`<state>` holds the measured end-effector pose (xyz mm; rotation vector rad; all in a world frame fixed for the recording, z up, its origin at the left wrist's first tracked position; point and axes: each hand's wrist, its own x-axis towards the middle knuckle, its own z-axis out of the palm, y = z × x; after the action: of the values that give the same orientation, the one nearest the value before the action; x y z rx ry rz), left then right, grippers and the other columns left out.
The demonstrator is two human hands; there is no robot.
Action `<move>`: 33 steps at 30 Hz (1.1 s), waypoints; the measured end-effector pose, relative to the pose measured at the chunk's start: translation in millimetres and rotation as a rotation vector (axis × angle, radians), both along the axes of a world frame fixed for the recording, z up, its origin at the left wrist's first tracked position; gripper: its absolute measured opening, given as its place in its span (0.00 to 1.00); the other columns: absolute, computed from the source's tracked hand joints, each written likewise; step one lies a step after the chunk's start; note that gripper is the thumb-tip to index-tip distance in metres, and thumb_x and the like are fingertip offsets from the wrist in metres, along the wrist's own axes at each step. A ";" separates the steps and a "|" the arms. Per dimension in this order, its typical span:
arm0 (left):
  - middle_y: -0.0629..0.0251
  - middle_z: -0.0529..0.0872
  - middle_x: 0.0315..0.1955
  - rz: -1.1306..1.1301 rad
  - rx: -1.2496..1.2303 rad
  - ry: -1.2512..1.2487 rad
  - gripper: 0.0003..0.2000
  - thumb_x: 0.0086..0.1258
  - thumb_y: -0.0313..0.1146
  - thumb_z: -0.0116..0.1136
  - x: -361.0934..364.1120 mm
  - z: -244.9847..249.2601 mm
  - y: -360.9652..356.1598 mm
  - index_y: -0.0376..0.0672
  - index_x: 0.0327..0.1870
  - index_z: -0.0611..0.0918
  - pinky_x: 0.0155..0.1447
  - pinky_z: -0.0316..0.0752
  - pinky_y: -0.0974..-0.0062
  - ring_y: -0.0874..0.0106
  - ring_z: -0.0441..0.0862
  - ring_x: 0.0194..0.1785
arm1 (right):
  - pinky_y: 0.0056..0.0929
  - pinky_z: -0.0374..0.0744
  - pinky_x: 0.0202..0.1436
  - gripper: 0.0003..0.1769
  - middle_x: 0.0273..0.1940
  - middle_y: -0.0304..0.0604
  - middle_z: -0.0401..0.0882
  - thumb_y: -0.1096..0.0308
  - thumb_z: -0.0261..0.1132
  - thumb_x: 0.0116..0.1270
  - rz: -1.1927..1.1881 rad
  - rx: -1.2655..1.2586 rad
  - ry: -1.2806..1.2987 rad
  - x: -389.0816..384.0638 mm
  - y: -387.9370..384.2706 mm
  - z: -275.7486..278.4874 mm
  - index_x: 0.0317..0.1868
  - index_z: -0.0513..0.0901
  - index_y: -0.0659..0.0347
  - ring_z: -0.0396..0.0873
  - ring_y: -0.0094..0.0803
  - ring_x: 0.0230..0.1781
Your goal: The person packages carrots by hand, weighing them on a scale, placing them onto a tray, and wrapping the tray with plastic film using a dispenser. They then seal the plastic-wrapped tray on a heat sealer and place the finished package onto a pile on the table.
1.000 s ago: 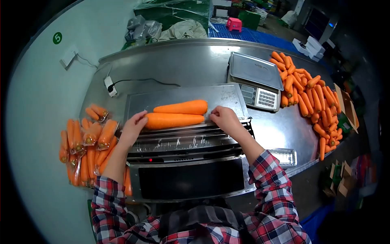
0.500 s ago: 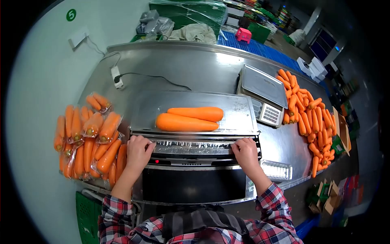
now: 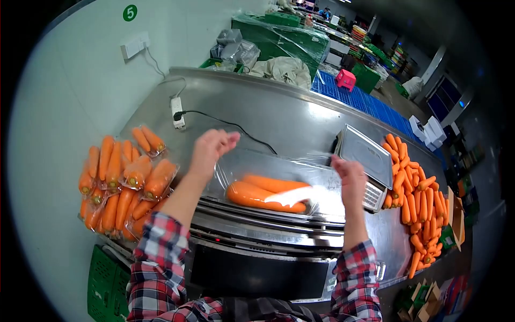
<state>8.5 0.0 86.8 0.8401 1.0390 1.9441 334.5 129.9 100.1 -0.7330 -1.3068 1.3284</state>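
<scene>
Two large carrots [image 3: 263,192] lie side by side on the steel plate of the wrapping machine [image 3: 268,236]. A sheet of clear cling film [image 3: 292,185] is stretched up and over them. My left hand [image 3: 210,150] is raised above the carrots' left end, gripping the film's left edge. My right hand [image 3: 350,177] is raised at the right end, gripping the film's right edge. Both sleeves are red plaid.
Wrapped carrot packs [image 3: 126,182] are piled at the left by the wall. A weighing scale [image 3: 367,161] stands to the right, with a heap of loose carrots [image 3: 418,193] beyond it. A power strip [image 3: 177,111] and cable lie on the steel table behind.
Both hands went from the carrots down to the film roll at the machine's front, then rose, pulling a sheet of film up and over the two carrots.
</scene>
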 end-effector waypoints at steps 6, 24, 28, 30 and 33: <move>0.58 0.84 0.34 0.161 -0.102 1.327 0.10 0.66 0.37 0.57 1.1 -90.8 9.3 0.39 0.31 0.80 0.52 0.73 0.65 0.63 0.78 0.51 | 0.34 0.69 0.59 0.07 0.50 0.49 0.77 0.71 0.56 0.67 0.046 0.612 -1.018 -0.5 -5.9 -69.0 0.37 0.80 0.65 0.73 0.46 0.53; 0.46 0.76 0.24 0.142 -0.523 0.743 0.12 0.71 0.37 0.50 71.8 -3.3 -133.0 0.38 0.32 0.71 0.34 0.68 0.58 0.48 0.76 0.32 | 0.17 0.61 0.10 0.17 0.17 0.39 0.75 0.63 0.50 0.71 0.206 -0.307 -0.823 48.0 -136.0 6.2 0.26 0.73 0.64 0.63 0.17 0.08; 0.50 0.74 0.22 0.110 -0.684 0.824 0.11 0.72 0.37 0.51 90.0 -33.2 -204.5 0.38 0.35 0.75 0.32 0.69 0.68 0.54 0.72 0.26 | 0.22 0.70 0.18 0.12 0.22 0.42 0.77 0.67 0.55 0.70 0.317 -0.449 -0.947 71.1 -192.3 -12.6 0.30 0.76 0.65 0.71 0.23 0.15; 0.57 0.74 0.19 0.125 -0.742 0.738 0.11 0.70 0.37 0.54 99.4 -63.3 -228.5 0.37 0.35 0.76 0.30 0.69 0.73 0.66 0.72 0.22 | 0.28 0.74 0.27 0.11 0.24 0.48 0.76 0.68 0.57 0.69 0.328 -0.029 -1.089 92.8 -203.4 -59.9 0.32 0.76 0.67 0.75 0.33 0.22; 0.60 0.78 0.18 0.242 -0.886 0.434 0.16 0.66 0.42 0.60 113.3 -100.0 -257.8 0.35 0.32 0.79 0.30 0.70 0.73 0.72 0.77 0.24 | 0.31 0.76 0.33 0.07 0.28 0.52 0.78 0.70 0.60 0.67 0.179 0.064 -1.001 74.6 -225.0 -62.5 0.37 0.75 0.66 0.80 0.41 0.28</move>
<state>121.8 -257.8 -13.2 0.6286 2.1137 1.2451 409.1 -95.1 37.5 -1.3448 -2.2225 1.0500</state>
